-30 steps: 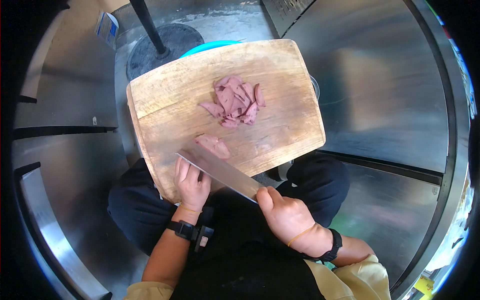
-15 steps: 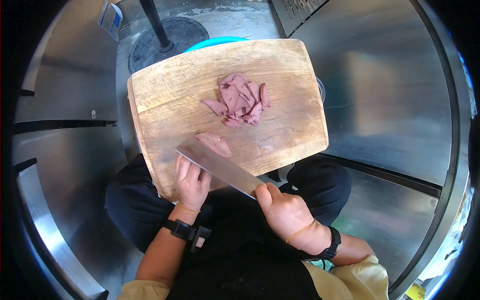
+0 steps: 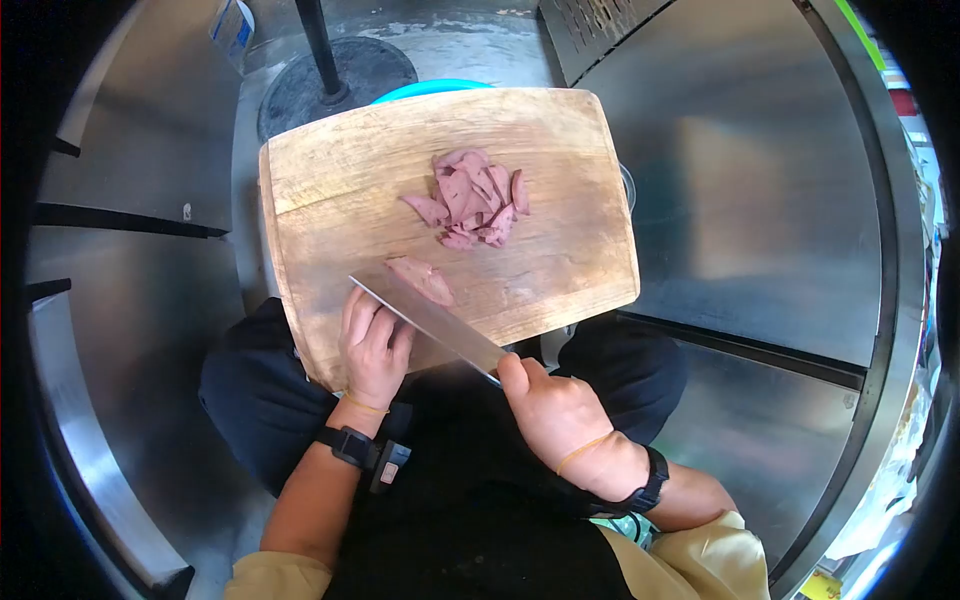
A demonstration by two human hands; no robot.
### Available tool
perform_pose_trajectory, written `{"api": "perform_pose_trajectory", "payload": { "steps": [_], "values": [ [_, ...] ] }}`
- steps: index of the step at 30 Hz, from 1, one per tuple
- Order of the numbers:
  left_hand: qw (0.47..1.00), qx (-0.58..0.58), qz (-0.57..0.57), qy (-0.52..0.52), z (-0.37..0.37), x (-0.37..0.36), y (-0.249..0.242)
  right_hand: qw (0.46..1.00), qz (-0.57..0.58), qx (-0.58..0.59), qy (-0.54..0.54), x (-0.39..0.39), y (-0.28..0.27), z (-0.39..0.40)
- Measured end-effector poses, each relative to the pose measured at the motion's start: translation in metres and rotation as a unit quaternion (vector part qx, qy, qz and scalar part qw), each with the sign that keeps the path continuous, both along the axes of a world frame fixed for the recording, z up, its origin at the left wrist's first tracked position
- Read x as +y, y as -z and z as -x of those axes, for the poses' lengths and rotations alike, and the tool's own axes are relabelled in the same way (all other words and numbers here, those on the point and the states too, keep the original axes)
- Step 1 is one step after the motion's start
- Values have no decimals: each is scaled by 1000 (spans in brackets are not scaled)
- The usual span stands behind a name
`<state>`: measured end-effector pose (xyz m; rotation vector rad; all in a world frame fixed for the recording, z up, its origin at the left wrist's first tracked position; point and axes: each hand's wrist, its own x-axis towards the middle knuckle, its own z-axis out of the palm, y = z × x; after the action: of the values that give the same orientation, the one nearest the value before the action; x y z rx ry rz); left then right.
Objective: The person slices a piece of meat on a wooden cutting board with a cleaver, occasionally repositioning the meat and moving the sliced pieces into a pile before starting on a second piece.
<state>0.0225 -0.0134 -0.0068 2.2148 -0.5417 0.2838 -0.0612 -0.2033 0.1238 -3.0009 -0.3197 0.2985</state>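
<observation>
My right hand [image 3: 562,412] is wrapped round the handle of a broad-bladed knife [image 3: 432,325]. The blade slants up and left over the near part of a wooden cutting board [image 3: 330,200]. My left hand [image 3: 375,350] is at the blade's near side, fingers bent and held close together; what lies under the fingertips is hidden. Just beyond the blade is a pinkish piece of meat [image 3: 422,279], partly covered by it. Farther up the board sits a loose pile of meat slices [image 3: 473,197].
The board rests above my lap, between my knees. Behind it are a turquoise rim [image 3: 430,89] and a round dark base with a pole [image 3: 318,50]. Steel cabinets stand at the left [image 3: 130,340] and right [image 3: 760,210]. A clear rim [image 3: 627,187] shows past the board's right edge.
The view has shifted slightly, so the board's right side appears farther left. Both hands and the knife keep nearly the same places over the board. The slice pile looks unchanged.
</observation>
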Motion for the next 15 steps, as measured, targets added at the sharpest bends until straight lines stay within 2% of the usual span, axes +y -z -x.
{"api": "perform_pose_trajectory", "payload": {
  "steps": [7,10,15],
  "values": [
    [1000,7,7,0,1,-2,-6,1000,-7,-4,3,6,5,-12],
    [1000,14,0,-4,2,-1,-2,999,29,-38,15,15,19,-12],
    [1000,10,16,-7,1,-2,-1,997,14,-69,33,22,27,-11]
  ]
}}
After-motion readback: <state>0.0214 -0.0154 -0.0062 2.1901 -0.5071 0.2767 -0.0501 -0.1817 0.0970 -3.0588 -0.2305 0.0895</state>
